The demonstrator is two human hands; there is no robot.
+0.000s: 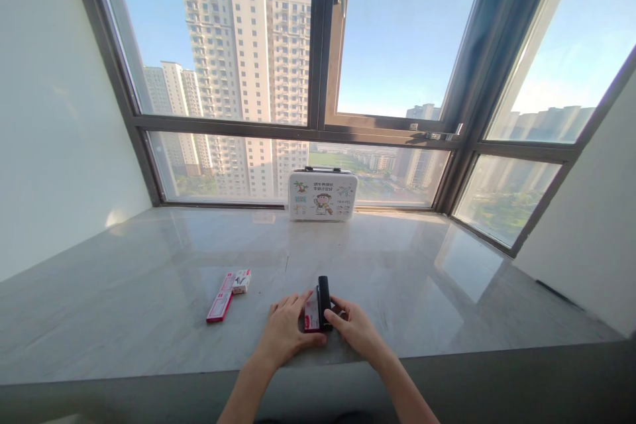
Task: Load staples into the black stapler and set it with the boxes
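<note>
A black stapler [323, 295] lies lengthwise away from me near the front of the marble sill. My right hand [350, 323] grips it from the right, thumb on its near end and fingers at its side. Against the stapler's left side sits a pink-and-white box [311, 315]. My left hand [291, 324] is closed around that box, with the thumb at its near edge and the fingers along its left and far side. The hand covers part of the box.
To the left lie a long pink-and-white box [220, 305] and a small white box [242, 281] touching its far end. A white printed carry case [322, 195] stands against the window [228, 126] at the back. The marble sill [163, 338] ends at a front edge just before me.
</note>
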